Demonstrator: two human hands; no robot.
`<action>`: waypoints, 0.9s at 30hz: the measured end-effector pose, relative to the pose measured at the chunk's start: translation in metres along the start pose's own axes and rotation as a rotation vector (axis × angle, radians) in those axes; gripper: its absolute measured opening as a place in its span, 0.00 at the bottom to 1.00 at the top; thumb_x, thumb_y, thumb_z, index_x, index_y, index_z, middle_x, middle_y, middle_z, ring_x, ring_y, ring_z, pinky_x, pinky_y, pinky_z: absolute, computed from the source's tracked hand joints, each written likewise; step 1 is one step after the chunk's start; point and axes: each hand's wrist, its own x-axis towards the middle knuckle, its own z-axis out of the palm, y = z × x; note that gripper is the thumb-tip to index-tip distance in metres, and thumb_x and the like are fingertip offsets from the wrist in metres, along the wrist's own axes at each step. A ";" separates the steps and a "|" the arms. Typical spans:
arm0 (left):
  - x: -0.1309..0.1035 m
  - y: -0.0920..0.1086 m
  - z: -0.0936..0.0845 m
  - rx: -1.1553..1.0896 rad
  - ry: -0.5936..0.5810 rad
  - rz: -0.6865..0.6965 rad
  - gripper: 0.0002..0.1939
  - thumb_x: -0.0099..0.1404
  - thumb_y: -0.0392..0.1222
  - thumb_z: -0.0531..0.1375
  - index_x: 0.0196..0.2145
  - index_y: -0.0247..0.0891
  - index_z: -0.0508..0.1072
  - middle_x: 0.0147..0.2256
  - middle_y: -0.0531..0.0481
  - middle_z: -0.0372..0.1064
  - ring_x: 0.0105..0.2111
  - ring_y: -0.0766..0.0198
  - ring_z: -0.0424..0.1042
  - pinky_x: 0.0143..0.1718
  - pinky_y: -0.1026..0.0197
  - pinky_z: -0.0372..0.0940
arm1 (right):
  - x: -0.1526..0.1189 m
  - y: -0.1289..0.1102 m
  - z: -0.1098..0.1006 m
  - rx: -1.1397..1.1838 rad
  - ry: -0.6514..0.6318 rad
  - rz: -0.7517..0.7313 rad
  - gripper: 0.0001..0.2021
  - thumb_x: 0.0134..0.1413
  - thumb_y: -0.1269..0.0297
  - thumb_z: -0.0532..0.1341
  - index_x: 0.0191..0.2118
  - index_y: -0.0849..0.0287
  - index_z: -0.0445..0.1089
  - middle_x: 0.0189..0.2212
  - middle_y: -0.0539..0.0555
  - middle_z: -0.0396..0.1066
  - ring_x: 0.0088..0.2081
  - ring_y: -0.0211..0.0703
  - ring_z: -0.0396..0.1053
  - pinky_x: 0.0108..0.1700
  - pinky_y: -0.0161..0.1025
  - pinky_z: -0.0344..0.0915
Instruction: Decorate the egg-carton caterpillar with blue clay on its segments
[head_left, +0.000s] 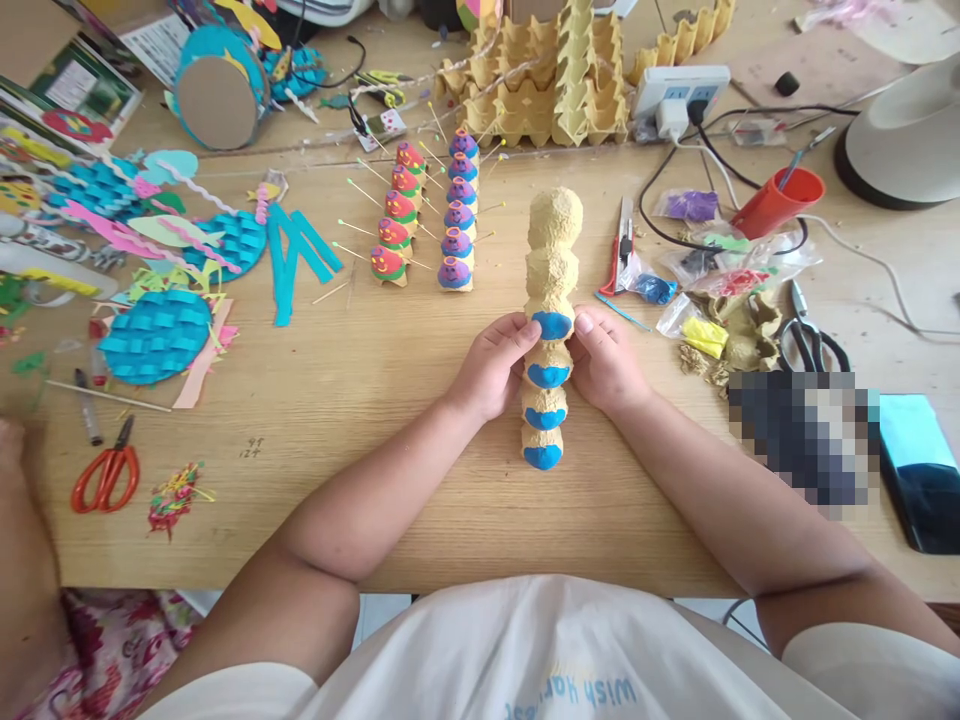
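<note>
A strip of tan egg carton stretches away from me over the middle of the table, its row of bumps facing up. Blue patches, seemingly clay, cover the nearer ends of several lower bumps; the two farthest bumps are plain. My left hand grips the strip's left edge, thumb on top by the uppermost blue patch. On the opposite edge my right hand holds it, fingers mostly hidden beneath. Beyond stand two finished-looking caterpillars, a red-and-green one and a purple-and-blue one, with thin stick feelers.
Right: a red utility knife, bagged yellow clay, black-handled scissors, a red cup and a phone. Left: blue woven paper discs and orange scissors. Egg trays and a power strip lie behind. Another person's arm shows at left.
</note>
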 end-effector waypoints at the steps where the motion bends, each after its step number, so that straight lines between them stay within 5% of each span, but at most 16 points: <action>1: 0.000 0.000 0.000 0.010 0.009 0.001 0.26 0.58 0.59 0.85 0.33 0.41 0.76 0.30 0.55 0.79 0.27 0.66 0.76 0.30 0.62 0.70 | -0.001 -0.001 0.001 0.001 -0.001 0.016 0.34 0.43 0.31 0.84 0.29 0.52 0.68 0.25 0.45 0.65 0.27 0.39 0.63 0.31 0.39 0.64; 13: 0.000 -0.005 -0.004 0.065 0.004 0.036 0.29 0.55 0.60 0.86 0.30 0.41 0.75 0.26 0.56 0.73 0.25 0.67 0.71 0.27 0.62 0.64 | -0.007 -0.003 0.005 0.054 0.005 0.111 0.35 0.48 0.33 0.83 0.30 0.50 0.61 0.26 0.43 0.61 0.28 0.40 0.63 0.31 0.38 0.66; 27: -0.001 -0.004 -0.002 0.039 -0.013 0.020 0.28 0.53 0.60 0.86 0.31 0.41 0.76 0.28 0.55 0.75 0.27 0.66 0.73 0.29 0.61 0.68 | -0.004 -0.002 0.000 0.059 0.026 0.161 0.31 0.48 0.34 0.82 0.31 0.49 0.66 0.27 0.45 0.67 0.30 0.43 0.68 0.33 0.41 0.70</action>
